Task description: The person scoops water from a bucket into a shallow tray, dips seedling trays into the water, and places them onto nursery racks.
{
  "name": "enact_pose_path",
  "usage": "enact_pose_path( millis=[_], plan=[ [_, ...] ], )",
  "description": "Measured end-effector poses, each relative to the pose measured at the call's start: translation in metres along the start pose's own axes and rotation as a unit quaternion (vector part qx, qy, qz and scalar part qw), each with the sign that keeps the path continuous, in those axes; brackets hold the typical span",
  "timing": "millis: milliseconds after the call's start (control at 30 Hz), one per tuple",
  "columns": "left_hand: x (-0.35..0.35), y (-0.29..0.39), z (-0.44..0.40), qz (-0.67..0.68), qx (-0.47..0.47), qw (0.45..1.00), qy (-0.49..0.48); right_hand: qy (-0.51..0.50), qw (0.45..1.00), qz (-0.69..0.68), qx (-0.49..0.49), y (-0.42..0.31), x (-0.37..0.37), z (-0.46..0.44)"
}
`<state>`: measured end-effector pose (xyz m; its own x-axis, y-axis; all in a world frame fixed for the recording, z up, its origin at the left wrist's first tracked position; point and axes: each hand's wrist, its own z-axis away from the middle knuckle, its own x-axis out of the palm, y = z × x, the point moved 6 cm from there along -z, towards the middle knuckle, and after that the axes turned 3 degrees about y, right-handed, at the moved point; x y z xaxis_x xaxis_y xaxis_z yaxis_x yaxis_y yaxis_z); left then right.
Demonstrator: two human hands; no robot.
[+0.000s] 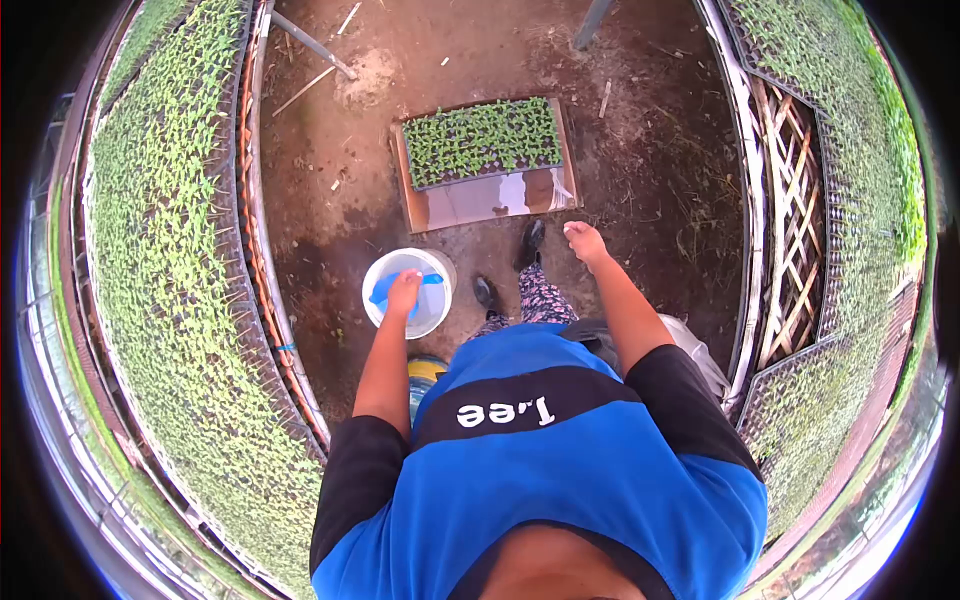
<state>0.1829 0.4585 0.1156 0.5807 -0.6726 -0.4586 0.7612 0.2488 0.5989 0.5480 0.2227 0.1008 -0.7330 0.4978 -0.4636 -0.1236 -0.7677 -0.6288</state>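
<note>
My left hand point(403, 292) is over a white bucket point(447, 262) on the ground, its fingers closed on a blue plastic scoop point(380, 290). Part of the scoop is behind the hand, so its full shape is hidden. My right hand point(585, 245) hangs in the air on the other side, fingers curled in, with nothing visible in them. Just beyond it lies a shallow board or tray point(470, 203) with a wet, shiny surface. On its far part rests a seedling tray point(485, 140) full of small green plants.
Long benches of seedlings point(165, 250) curve along the left, and more seedlings point(860, 120) stand on the right beside a wooden lattice point(785, 220). A yellow-topped container point(428, 368) is by my left side. Metal posts point(592, 25) rise from the dirt floor.
</note>
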Motion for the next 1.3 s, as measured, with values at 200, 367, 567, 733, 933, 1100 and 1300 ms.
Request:
enact_pose_path(
  millis=[200,367,567,733,933,1100,1300],
  plan=[
    [0.036,0.073,-0.045,0.08,-0.035,0.996,-0.006,-0.033,0.997,0.067,0.008,0.009,-0.013,-0.082],
    [0.056,0.095,-0.12,0.07,-0.042,0.996,0.022,-0.054,0.991,0.083,0.087,-0.003,-0.017,-0.159],
    [0.08,0.065,-0.271,0.063,-0.043,0.996,0.055,-0.011,0.998,0.031,0.046,0.036,0.025,-0.311],
    [0.079,0.013,-0.408,0.085,-0.077,0.982,0.151,0.046,0.998,0.049,0.005,0.102,0.056,-0.454],
    [0.075,-0.122,-0.563,0.036,-0.119,0.976,0.176,0.079,0.994,0.043,0.067,0.189,0.069,-0.591],
    [0.11,-0.143,-0.598,0.144,-0.211,0.962,0.097,0.066,0.985,0.013,0.161,0.164,0.104,-0.586],
    [0.119,-0.13,-0.602,0.16,-0.172,0.964,0.127,0.036,0.989,-0.033,0.138,0.16,0.109,-0.591]
  ],
)
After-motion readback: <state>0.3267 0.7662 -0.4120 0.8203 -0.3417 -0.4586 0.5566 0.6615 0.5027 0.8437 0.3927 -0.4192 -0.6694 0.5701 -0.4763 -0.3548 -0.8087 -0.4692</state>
